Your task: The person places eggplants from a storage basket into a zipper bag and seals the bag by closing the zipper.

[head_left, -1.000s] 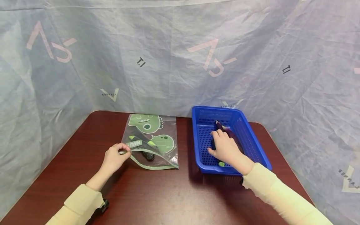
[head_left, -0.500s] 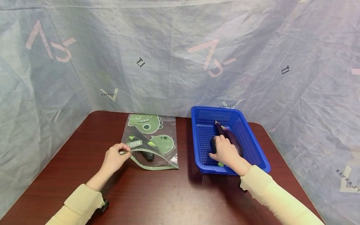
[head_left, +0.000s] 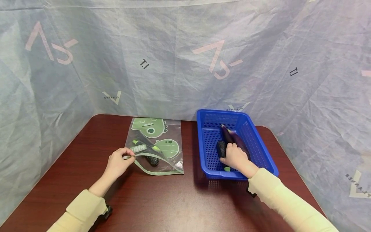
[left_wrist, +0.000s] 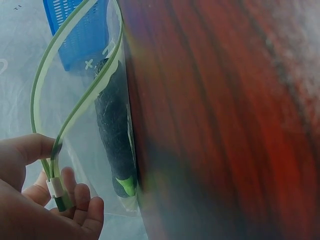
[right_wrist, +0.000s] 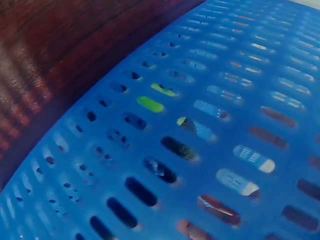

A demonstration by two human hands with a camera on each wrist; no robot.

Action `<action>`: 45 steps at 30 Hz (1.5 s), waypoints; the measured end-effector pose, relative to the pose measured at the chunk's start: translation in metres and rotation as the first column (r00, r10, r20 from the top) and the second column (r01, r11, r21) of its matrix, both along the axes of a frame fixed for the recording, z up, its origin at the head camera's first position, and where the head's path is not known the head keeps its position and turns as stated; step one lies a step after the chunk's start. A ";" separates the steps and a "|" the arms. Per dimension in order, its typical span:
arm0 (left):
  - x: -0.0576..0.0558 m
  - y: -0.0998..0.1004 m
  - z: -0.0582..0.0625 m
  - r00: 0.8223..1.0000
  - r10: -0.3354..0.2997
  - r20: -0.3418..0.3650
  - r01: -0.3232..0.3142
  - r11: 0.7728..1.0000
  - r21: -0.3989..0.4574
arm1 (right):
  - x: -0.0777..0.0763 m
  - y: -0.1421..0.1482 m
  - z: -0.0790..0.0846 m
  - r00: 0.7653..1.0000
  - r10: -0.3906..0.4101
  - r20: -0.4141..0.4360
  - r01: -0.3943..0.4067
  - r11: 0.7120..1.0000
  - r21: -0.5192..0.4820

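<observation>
One table (head_left: 179,196), one basket (head_left: 220,174), one bag (head_left: 167,148), two hands (head_left: 119,163) (head_left: 236,158), two eggplants (head_left: 227,133) (head_left: 240,141), two-plus bumpy vegetables (head_left: 221,149) (head_left: 152,161).

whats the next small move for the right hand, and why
I'd probably secure a grip on the black vegetable in the blue basket: the right hand is down beside it, and the left hand pinches the clear bag, whose mouth gapes, another black vegetable inside.

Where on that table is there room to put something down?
Bare table lies in front of the bag and basket, between the sleeves. More lies left of the bag, beyond the left hand. Only a narrow strip separates bag and basket. Inside the basket, vegetables and the right hand crowd together.
</observation>
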State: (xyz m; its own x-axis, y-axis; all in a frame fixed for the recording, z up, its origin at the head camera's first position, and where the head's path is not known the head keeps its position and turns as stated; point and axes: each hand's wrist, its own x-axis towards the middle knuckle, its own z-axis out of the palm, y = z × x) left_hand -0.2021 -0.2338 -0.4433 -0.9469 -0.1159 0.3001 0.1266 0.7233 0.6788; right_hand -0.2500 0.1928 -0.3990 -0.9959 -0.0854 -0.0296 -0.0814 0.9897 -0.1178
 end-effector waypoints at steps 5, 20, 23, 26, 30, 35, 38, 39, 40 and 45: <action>-0.001 0.000 -0.001 1.000 -0.001 -0.001 0.001 1.000 0.004 | -0.002 0.005 -0.003 0.998 0.020 0.059 -0.019 0.999 -0.030; -0.001 0.001 -0.002 1.000 -0.003 -0.001 0.003 1.000 0.006 | -0.008 0.007 -0.008 0.992 0.032 0.124 -0.020 0.995 -0.095; -0.001 0.001 -0.002 1.000 -0.003 0.002 0.003 1.000 0.009 | -0.008 0.007 -0.009 0.990 0.023 0.136 -0.009 0.994 -0.108; -0.001 0.001 -0.002 1.000 -0.004 0.008 0.004 1.000 0.008 | -0.008 0.007 -0.011 0.989 0.023 0.148 -0.007 0.994 -0.111; -0.001 0.001 -0.003 1.000 -0.004 0.006 0.004 1.000 0.007 | -0.010 0.006 -0.014 0.988 0.029 0.154 -0.011 0.993 -0.118; -0.001 0.002 -0.003 1.000 -0.002 0.009 0.002 1.000 0.009 | -0.012 0.005 -0.016 0.989 0.047 0.137 -0.031 0.992 -0.119; -0.001 0.002 -0.002 1.000 -0.003 0.012 0.003 1.000 0.010 | -0.012 0.005 -0.016 0.990 0.061 0.126 -0.046 0.992 -0.115; -0.001 0.002 -0.002 1.000 -0.003 0.012 0.003 1.000 0.010 | -0.011 0.004 -0.015 0.990 0.065 0.123 -0.051 0.992 -0.114; -0.002 0.002 -0.002 1.000 -0.004 0.014 0.004 1.000 0.011 | -0.011 0.004 -0.015 0.990 0.071 0.123 -0.058 0.992 -0.113; -0.002 0.001 -0.003 1.000 -0.008 0.018 0.007 1.000 0.013 | -0.009 0.004 -0.013 0.987 0.093 0.133 -0.077 0.990 -0.120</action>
State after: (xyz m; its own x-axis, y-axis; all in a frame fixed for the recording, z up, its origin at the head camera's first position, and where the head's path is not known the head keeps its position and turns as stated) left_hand -0.2044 -0.2328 -0.4460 -0.9528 -0.1126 0.2818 0.1199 0.7135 0.6903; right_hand -0.2595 0.1965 -0.4115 -0.9720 -0.1800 -0.1510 -0.1395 0.9593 -0.2453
